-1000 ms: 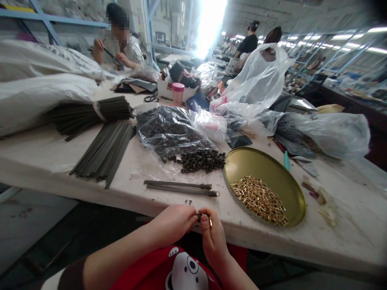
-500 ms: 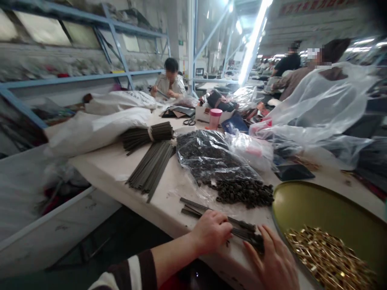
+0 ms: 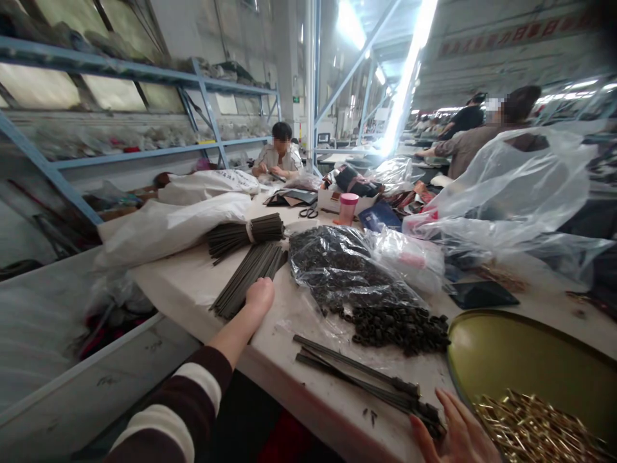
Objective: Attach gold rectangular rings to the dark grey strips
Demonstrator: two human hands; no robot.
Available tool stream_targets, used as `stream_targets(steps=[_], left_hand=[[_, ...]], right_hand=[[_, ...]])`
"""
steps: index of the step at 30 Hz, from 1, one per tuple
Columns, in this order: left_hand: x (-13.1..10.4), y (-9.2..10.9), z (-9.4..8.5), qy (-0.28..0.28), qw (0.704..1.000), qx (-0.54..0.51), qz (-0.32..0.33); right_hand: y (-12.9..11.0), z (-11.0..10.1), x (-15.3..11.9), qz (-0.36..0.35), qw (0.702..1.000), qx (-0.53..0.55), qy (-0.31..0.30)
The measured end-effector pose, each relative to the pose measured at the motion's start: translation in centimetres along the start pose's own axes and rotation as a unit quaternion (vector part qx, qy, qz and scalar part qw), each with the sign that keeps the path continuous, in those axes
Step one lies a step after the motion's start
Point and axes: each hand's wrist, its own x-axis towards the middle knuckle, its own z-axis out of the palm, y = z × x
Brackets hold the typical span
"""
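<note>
My left hand has its fingers curled at the right edge of a loose pile of long dark strips; its fingertips are partly hidden. Behind that pile lies a tied bundle of similar strips. Several separate strips lie along the front table edge, with small dark pieces at their right ends. Around those ends my right hand rests low, thumb and fingers apart. Small dark loops spill from a clear plastic bag just beyond. Gold metal pieces fill part of an olive-green tray on the right.
White sacks lie at the left of the table. Scissors, a pink-lidded cup and a dark flat piece are farther back. A large clear plastic bag rises at right. A person sits across the table.
My left hand has left the separate strips at the front edge and moved left and away to the loose pile. My right hand stays by the strip ends. The view has shifted slightly.
</note>
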Motion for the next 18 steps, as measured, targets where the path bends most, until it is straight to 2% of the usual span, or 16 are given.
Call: stream_targets(steps=[6, 12, 14, 16, 18], left_hand=[[-0.4, 0.9, -0.4, -0.007, 1.000, -0.009, -0.010], [-2.5, 0.1, -2.9, 0.020, 0.997, -0.070, 0.021], [-4.0, -0.2, -4.1, 0.040, 0.992, -0.104, 0.051], [-6.4, -0.1, -5.1, 0.053, 0.984, -0.143, 0.092], [-9.9, 0.7, -5.8, 0.024, 0.966, -0.196, 0.169]], right_hand=[[-1.0, -1.1, 0.8, 0.030, 0.998, 0.048, -0.002], [-0.9, -2.1, 0.4, 0.073, 0.988, 0.133, -0.020], [-1.0, -2.9, 0.7, 0.100, 0.980, 0.169, -0.006], [-1.4, -4.0, 1.5, 0.154, 0.964, 0.215, -0.008], [-2.1, -5.0, 2.7, 0.231, 0.926, 0.294, -0.048]])
